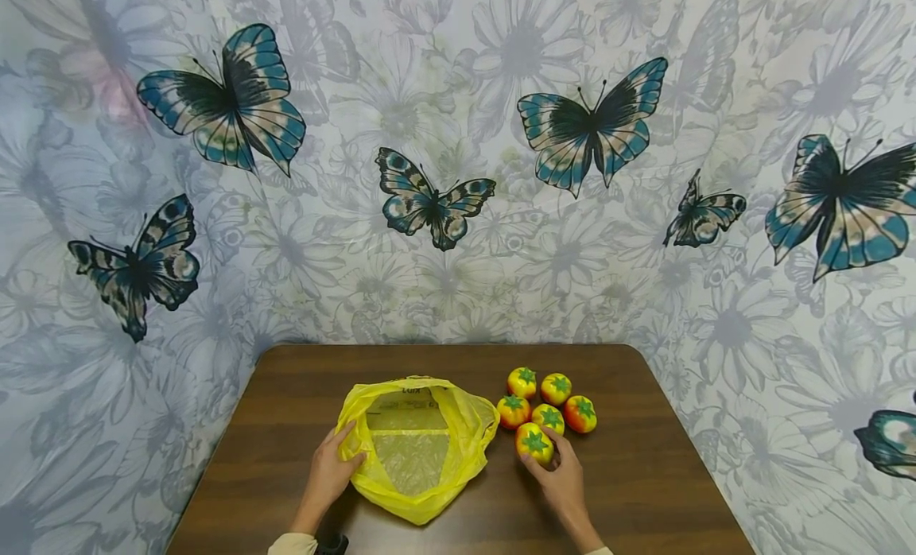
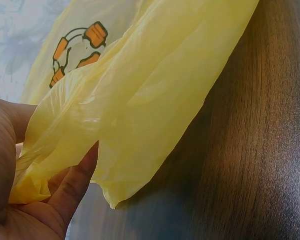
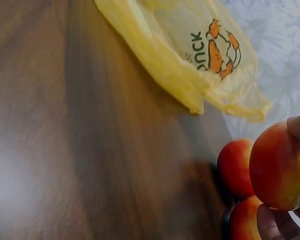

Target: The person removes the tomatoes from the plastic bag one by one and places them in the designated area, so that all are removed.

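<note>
A yellow plastic bag (image 1: 418, 503) stands on the table with its mouth spread wide. My left hand (image 1: 327, 471) holds its left rim; in the left wrist view, thin yellow film passes between the thumb and fingers of that hand (image 2: 64, 200). To the right of the bag, my right hand (image 1: 564, 474) grips a red-and-yellow tomato (image 1: 534, 444) with a green star-shaped top. The right wrist view has this tomato (image 3: 277, 167) between thumb and fingertips, in front of other tomatoes. Several more tomatoes (image 1: 556, 389) sit grouped just behind the right hand.
The brown wooden table (image 1: 644, 475) has a far edge close to a wall (image 1: 458, 300) covered in a flower and butterfly print. Some printed lettering and an orange drawing (image 3: 222, 50) show on the bag.
</note>
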Available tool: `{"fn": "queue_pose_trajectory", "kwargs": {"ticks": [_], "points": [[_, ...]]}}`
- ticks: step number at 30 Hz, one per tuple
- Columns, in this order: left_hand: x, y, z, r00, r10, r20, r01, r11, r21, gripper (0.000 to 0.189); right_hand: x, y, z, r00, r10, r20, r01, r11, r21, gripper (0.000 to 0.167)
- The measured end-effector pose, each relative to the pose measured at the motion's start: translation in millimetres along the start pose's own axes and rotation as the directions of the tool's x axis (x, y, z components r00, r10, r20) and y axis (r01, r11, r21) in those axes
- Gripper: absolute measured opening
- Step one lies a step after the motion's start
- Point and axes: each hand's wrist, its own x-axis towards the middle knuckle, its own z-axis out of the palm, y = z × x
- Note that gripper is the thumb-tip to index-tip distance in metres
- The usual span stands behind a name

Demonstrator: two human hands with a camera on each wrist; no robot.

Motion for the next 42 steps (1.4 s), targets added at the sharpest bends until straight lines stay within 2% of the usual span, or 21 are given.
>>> {"fn": "queue_pose_trajectory", "kwargs": {"ticks": [7,14,23,33,42], "points": [[-0.5,1.2,0.3,1.000,-0.002,0.008,0.002,1.000,0.010,0.064,0.6,13.3,-6.7,0.999,0.046,-0.017,-0.047,0.997,-0.058,0.065],[-1.1,3.0,2.1,1.000,-0.010,0.007,0.009,1.000,0.008,0.064,7.4,19.7,-12.9,0.998,0.037,-0.053,-0.041,0.996,-0.083,0.062],[-1.3,4.1,1.8,1.000,-0.018,0.010,0.018,1.000,0.000,0.064,10.4,24.6,-18.2,0.997,0.068,-0.037,-0.071,0.993,-0.092,0.063],[-1.2,4.3,2.3,1.000,0.004,-0.001,-0.004,1.000,0.014,0.064,17.9,35.9,-16.7,0.998,0.052,-0.035,-0.056,0.993,-0.108,0.062],[-0.8,5.3,1.9,1.000,-0.003,0.009,0.003,1.000,0.012,0.063,26.7,37.7,-16.7,0.998,0.058,-0.037,-0.062,0.992,-0.107,0.059]]}}
